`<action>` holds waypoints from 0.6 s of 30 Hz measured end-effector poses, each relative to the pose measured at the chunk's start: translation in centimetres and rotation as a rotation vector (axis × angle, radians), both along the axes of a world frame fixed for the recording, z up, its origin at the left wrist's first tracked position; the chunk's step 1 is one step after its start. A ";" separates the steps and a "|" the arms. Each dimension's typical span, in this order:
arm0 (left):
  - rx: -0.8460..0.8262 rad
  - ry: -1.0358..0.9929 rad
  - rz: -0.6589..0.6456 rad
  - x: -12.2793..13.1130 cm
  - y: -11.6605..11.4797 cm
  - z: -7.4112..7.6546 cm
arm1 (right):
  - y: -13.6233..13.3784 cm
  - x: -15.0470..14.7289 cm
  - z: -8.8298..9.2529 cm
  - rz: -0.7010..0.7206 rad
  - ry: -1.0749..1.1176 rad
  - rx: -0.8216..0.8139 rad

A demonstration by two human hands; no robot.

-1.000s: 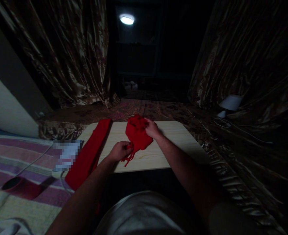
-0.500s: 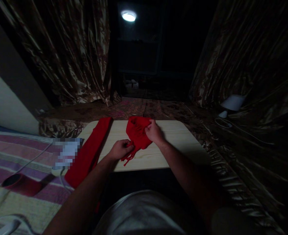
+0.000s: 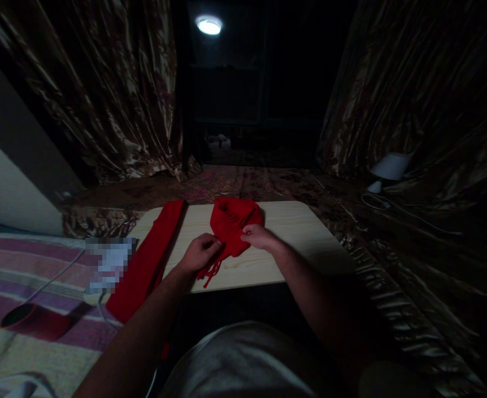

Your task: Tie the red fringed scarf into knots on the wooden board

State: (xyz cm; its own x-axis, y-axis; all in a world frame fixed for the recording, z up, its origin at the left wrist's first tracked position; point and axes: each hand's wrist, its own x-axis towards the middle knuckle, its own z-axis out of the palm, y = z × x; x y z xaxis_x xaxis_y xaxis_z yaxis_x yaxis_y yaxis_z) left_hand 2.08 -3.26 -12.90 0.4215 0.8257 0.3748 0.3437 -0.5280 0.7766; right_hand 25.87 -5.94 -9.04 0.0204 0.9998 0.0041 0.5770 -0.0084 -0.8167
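Observation:
A bunched red fringed cloth lies on a small pale wooden table, its tassels spread toward the near edge. My left hand pinches the cloth's lower left part, just above the tassels. On the cloth's lower right side, my right hand has its fingers closed on the fabric. A long folded red cloth lies over the table's left side and hangs past its near corner, partly behind my left forearm.
Left of the table, a striped bedspread bears a dark red cylindrical object, white cables and a blurred-out item. A white lamp stands at the right, before the curtains.
My right hand has moved down along the fringed cloth from its upper right edge to its lower right side. The cloth's top right now lies uncovered. The view has shifted slightly.

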 end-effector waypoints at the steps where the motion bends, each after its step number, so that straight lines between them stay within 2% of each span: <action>1: -0.006 -0.014 -0.003 0.0 0.0 0.1 | 0.0 -0.3 0.0 0.052 0.055 -0.010; 6: -0.012 -0.095 0.006 0.0 -0.5 1.0 | -0.6 -1.9 0.1 0.265 0.150 -0.070; 11: -0.056 -0.216 0.015 0.1 -0.8 1.3 | -1.4 -3.2 0.2 0.430 0.052 -0.130; 13: -0.092 -0.275 0.002 0.0 -0.7 1.1 | -1.5 -3.7 0.2 0.463 -0.016 -0.086; 15: -0.122 -0.300 0.012 -0.1 -0.3 0.7 | -1.3 -4.1 0.2 0.403 -0.112 0.055; 18: -0.144 -0.308 0.009 -0.4 0.2 0.3 | -0.9 -4.5 0.1 0.197 -0.315 0.243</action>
